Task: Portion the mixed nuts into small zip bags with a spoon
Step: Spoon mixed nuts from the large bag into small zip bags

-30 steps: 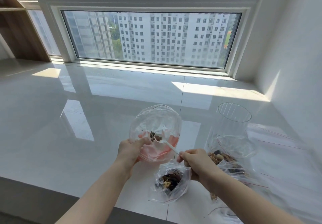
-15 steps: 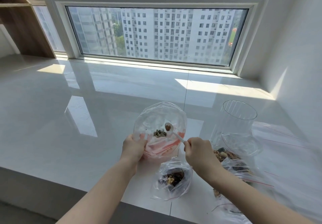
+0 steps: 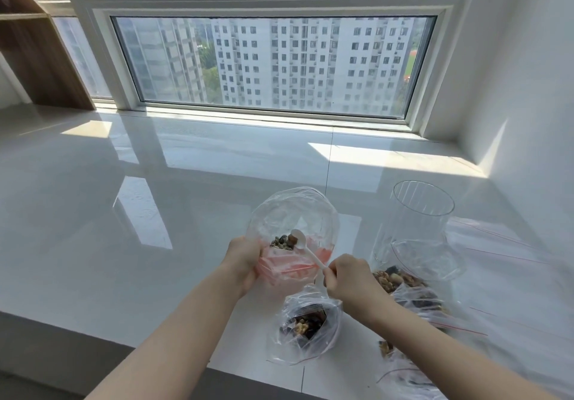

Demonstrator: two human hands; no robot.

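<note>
Two hands engaged: my left hand (image 3: 245, 263) grips the zip bag (image 3: 293, 235) (mouth propped open); right hand (image 3: 348, 278) pinches the spoon (image 3: 306, 250) over its nuts (image 3: 283, 242).

- My sill (image 3: 155, 213) was glossy white tile.
- A bag of nuts (image 3: 306, 326) lay near its front edge.
- A clear jar (image 3: 419, 222) stood right, filled bags (image 3: 416, 297) before it.

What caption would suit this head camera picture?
Left hand holds a large bag open while right hand dips a white spoon toward the nuts.
</note>
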